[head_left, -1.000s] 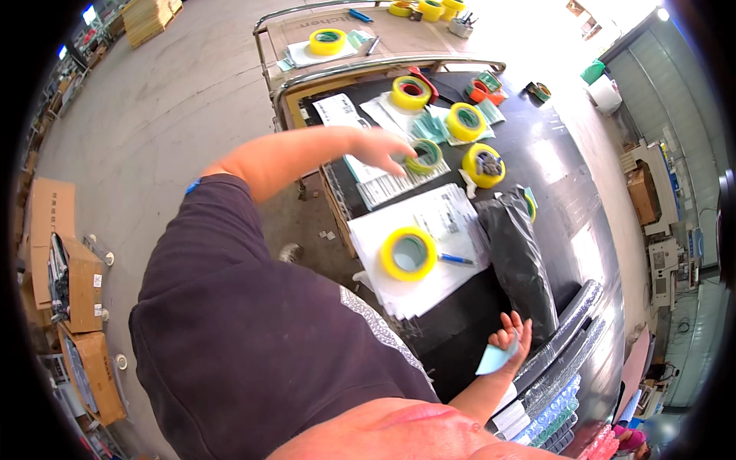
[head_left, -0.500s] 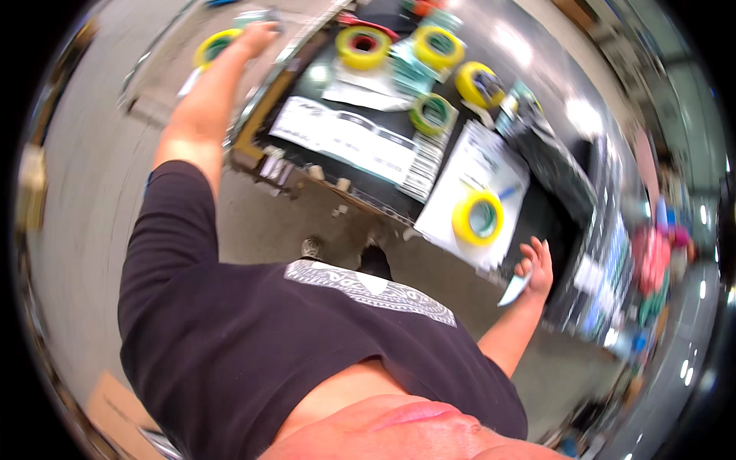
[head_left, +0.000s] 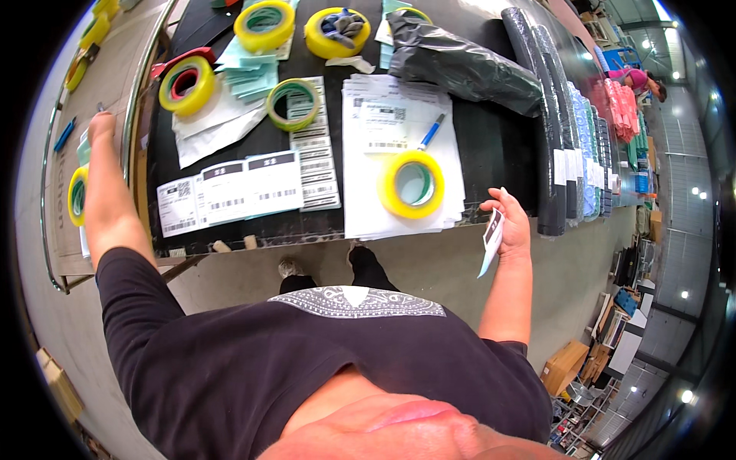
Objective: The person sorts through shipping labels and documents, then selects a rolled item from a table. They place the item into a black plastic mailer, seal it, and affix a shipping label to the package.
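Observation:
In my right hand [head_left: 512, 222], off the near right part of the black table [head_left: 491, 165], is a small printed label [head_left: 492, 236] with a pale blue back, gripped between curled fingers. My left arm stretches over a cart [head_left: 115, 73] on the left. Its hand [head_left: 101, 126] is foreshortened and its fingers are mostly hidden, so I cannot make out a grip. Close to that forearm lies a yellow tape roll [head_left: 74, 196]. A further yellow tape roll [head_left: 392, 189] rests on stacked printed sheets [head_left: 364, 138] beside a blue pen [head_left: 432, 132], nearest my right hand.
Several tape rolls, one a green-cored roll [head_left: 313, 107], lie among label strips [head_left: 253, 184]. A crumpled black plastic bag [head_left: 460, 65] lies behind the sheets. Black wrapped rolls [head_left: 549, 130] and bagged goods stand at the right. A blue cutter [head_left: 64, 134] lies on the cart.
My view has turned, so the table now sits straighter and the cart shows further left. My right hand keeps the label, now with its printed side showing. My left arm remains stretched over the cart.

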Available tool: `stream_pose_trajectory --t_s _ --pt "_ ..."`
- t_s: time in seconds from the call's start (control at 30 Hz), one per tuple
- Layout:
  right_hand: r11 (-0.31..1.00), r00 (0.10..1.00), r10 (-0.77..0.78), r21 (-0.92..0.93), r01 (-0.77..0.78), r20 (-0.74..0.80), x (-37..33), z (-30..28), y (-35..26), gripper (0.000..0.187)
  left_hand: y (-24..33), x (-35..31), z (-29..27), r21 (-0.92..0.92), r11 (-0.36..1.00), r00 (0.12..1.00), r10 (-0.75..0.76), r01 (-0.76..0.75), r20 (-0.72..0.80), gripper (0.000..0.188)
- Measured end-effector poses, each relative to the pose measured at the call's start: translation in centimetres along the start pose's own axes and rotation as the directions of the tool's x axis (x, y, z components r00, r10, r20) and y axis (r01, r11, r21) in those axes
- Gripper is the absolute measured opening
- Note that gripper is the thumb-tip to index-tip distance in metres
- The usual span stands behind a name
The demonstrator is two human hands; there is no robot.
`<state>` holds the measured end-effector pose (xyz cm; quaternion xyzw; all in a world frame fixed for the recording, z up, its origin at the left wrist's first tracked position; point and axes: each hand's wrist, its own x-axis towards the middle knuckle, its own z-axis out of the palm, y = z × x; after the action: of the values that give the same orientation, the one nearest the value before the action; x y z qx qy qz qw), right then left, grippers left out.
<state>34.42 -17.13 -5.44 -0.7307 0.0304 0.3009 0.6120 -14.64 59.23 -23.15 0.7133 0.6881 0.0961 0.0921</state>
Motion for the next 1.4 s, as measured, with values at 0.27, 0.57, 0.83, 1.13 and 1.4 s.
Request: stream_pose_trajectory --t_s 0.27,0.57,0.83,1.13,1.4 --pt "0.997 0.994 -0.058 0.064 0.052 0.091 10.8 -0.6 -4.8 0.034 17.0 -26.0 -11.8 -0.661 0.596 0.890 0.318 -0.456 -0.328 0.019" --pt "0.978 0.978 -0.202 0.069 0.199 0.041 17.7 2.5 -6.0 0.037 39.6 -46.2 -1.4 -0.548 0.541 0.562 0.814 -0.637 0.151 0.011" --pt "0.951 0.951 -0.308 0.029 0.308 0.008 16.1 3.5 -6.1 0.037 45.2 -48.6 -5.9 -0.426 0.606 0.565 0.791 -0.672 0.233 0.032" --pt "0.942 0.852 -0.319 0.242 0.234 0.415 11.3 3.0 -8.5 0.039 50.8 -52.8 -8.2 -0.816 0.468 0.474 0.664 0.339 0.578 0.039" --pt "0.682 0.634 0.032 -0.481 0.552 0.773 14.8 -5.6 -9.7 0.026 51.3 -60.9 -5.4 -0.840 0.525 0.607 0.714 -0.135 0.349 0.019"
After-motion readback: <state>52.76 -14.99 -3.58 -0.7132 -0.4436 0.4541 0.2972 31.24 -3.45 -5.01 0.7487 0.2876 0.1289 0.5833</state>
